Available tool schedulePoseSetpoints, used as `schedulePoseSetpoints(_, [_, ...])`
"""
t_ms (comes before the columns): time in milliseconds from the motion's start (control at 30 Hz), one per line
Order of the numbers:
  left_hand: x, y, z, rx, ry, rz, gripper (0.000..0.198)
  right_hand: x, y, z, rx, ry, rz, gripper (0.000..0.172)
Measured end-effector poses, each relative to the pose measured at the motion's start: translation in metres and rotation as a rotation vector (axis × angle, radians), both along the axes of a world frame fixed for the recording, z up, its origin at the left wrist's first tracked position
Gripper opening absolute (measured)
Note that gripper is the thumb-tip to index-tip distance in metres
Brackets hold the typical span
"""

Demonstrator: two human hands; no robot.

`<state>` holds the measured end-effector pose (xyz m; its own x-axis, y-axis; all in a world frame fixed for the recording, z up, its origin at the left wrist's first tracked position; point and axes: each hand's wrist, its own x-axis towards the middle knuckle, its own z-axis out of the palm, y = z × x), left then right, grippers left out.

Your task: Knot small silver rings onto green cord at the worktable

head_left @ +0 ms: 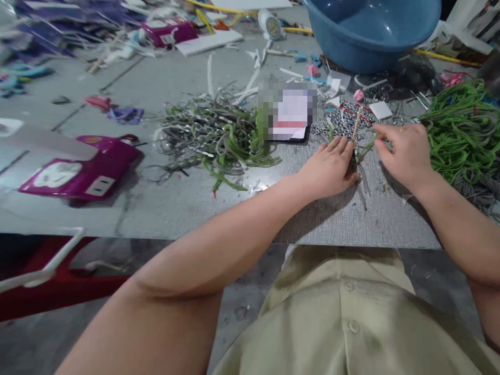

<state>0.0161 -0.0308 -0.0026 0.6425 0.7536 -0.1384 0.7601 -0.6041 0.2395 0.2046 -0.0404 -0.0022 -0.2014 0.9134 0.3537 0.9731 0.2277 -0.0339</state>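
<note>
My left hand point(332, 167) rests on the grey table point(195, 203) with its fingers closed round a thin wooden stick point(356, 124) that points up and away. My right hand point(402, 153) is just to the right, pinching a green cord point(367, 148) that runs between both hands. A heap of small metal rings point(344, 122) lies right behind the hands. A big pile of loose green cords point(461, 130) sits beside my right hand, and a pile of grey and green cords point(214, 138) lies left of my left hand.
A blue basin point(371, 31) stands at the back right. A magenta plastic case point(82, 169) lies at the left, another point(167, 31) far back. A blurred-out flat object point(291, 112) lies mid-table. Scraps litter the far table. A red frame point(58, 286) sits below the edge.
</note>
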Motion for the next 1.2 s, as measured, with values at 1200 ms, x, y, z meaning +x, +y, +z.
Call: schedulePoseSetpoints(1200, [0.002, -0.010, 0.000, 0.020, 0.151, 0.146, 0.088, -0.028, -0.015, 0.000, -0.486, -0.342, -0.120, 0.072])
